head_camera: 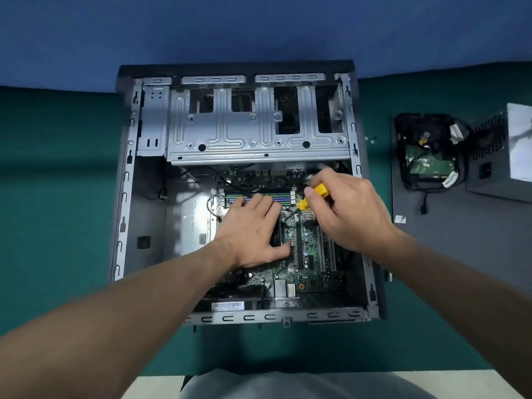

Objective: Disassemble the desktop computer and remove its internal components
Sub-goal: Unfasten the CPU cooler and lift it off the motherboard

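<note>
Hands meet over the motherboard [311, 254]: left hand [250, 228] flat, fingers straight, on what looks like the CPU cooler [276, 237]; right hand [348, 211] gripping a yellow-handled screwdriver [312, 198], tip down beside it. A slipped tip could gouge the board. The open desktop case [123, 197] lies on its side on the green counter [57, 197], drive cage [259, 133] at its far end, a hard drive [429, 165] to the right.

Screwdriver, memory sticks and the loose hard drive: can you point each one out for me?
screwdriver [321, 190]: head view, on its yellow handle.
memory sticks [280, 196]: head view, on the right end of the green strips.
hard drive [429, 164]: head view, on its green circuit board.
</note>
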A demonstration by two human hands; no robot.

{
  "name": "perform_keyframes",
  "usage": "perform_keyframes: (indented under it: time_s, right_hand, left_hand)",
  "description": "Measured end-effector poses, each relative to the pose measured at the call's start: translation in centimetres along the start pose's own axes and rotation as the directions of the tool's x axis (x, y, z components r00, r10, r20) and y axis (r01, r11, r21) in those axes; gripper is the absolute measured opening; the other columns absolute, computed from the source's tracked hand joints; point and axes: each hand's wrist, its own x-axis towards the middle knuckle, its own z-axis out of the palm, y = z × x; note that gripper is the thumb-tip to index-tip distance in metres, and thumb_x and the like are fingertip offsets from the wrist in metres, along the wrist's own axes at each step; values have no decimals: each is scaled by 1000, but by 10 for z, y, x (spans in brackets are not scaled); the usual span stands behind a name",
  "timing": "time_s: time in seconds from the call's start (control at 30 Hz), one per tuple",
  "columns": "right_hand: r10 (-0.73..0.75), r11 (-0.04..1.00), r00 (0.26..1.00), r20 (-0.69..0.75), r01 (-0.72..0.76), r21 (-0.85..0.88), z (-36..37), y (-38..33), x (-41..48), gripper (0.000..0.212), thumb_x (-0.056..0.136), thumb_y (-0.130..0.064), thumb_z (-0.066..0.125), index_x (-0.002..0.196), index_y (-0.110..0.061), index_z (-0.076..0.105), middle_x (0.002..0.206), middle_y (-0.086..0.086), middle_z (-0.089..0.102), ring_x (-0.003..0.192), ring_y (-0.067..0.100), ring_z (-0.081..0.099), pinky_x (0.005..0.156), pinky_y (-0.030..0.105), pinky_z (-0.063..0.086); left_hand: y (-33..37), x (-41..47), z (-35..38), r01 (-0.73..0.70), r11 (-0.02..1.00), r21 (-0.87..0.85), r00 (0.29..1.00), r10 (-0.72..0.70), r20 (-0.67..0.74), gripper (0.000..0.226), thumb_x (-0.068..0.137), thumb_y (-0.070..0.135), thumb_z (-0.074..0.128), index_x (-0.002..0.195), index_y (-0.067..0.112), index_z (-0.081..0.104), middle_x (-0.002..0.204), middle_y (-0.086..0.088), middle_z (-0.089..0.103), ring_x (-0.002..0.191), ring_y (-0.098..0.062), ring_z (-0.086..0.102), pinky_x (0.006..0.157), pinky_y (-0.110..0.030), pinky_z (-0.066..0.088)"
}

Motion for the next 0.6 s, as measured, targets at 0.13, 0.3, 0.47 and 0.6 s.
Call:
perform_keyframes:
  time_s: [0.13, 0.3, 0.47, 0.6]
  right_hand:
    - [4, 1000, 1000, 2, -4, -14, 1, 0, 0, 22, 92, -28, 49, 87, -8, 58, 62, -5, 51, 59, 20, 48, 52, 34, 42]
    - [-41, 994, 997, 72, 48, -97, 0, -5, 0, 19, 92, -28, 51, 85, -10, 54, 62, -1, 50, 59, 22, 48, 52, 33, 40]
    - [-80, 947, 947, 312, 169, -272, -8, -23, 17, 25, 93, -30, 45, 72, -16, 41, 54, -2, 40, 48, 27, 40, 50, 34, 31]
    - [82, 947, 850, 521, 97, -306, -17, -46, 37, 29, 91, -21, 45, 62, -17, 39, 61, 0, 39, 50, 16, 35, 51, 28, 28]
  left_hand:
    - [1, -1, 0, 3, 1000, -2, 1000, -3, -15, 64, 80, 73, 29, 101, 15, 47, 102, -4, 52, 92, -22, 44, 80, -42, 37]
    - [2, -1, -1, 2, 1000, 6, 999, -2, -45, 60, 80, 71, 30, 98, 15, 46, 97, -4, 51, 88, -22, 42, 76, -41, 35]
    - [2, -1, 0, 7, 1000, 0, 998, -7, -64, 65, 79, 69, 33, 105, 12, 50, 100, -6, 53, 90, -23, 45, 76, -42, 37]
    - [2, -2, 2, 16, 1000, -3, 998, -16, -65, 67, 79, 69, 34, 106, 11, 53, 101, -8, 55, 91, -24, 46, 76, -41, 36]
